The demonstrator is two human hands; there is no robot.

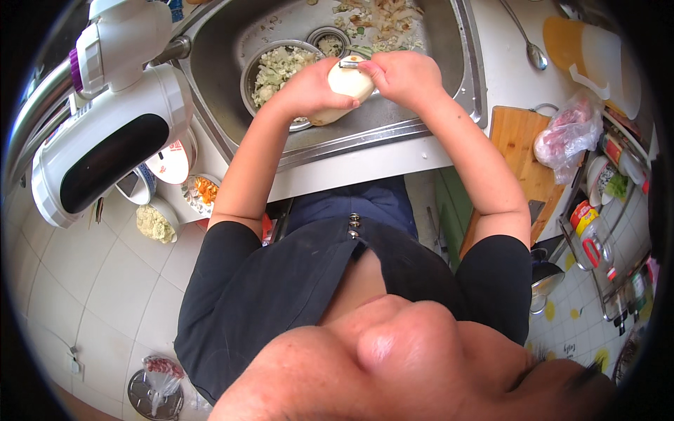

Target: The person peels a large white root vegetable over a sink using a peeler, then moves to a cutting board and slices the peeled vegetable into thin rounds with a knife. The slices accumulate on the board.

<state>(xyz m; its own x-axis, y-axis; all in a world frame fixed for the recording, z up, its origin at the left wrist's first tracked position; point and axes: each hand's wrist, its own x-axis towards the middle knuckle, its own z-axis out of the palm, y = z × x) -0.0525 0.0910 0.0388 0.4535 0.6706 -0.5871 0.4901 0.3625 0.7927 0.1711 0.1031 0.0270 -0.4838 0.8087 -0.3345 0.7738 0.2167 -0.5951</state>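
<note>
Over the steel sink (221,100), my left hand (310,92) grips a large pale vegetable (346,84), mostly bare of skin, with a brownish spot near its far end. My right hand (408,76) holds a small metal peeler (348,65) whose head lies against that far end. Most of the peeler's handle is hidden in my fingers. Below and left of the vegetable, a metal bowl (247,94) stands in the sink, filled with chopped pale-green and white pieces (279,71). Brown and pale peelings (387,21) lie on the sink floor beyond my right hand.
A white tap-mounted unit (113,142) juts in at the left. Behind it are a plate with chopped orange pieces (205,188) and a bowl of cauliflower (155,223). On the right are a spoon (536,55), a wooden cutting board (518,142) and a plastic bag of meat (568,129).
</note>
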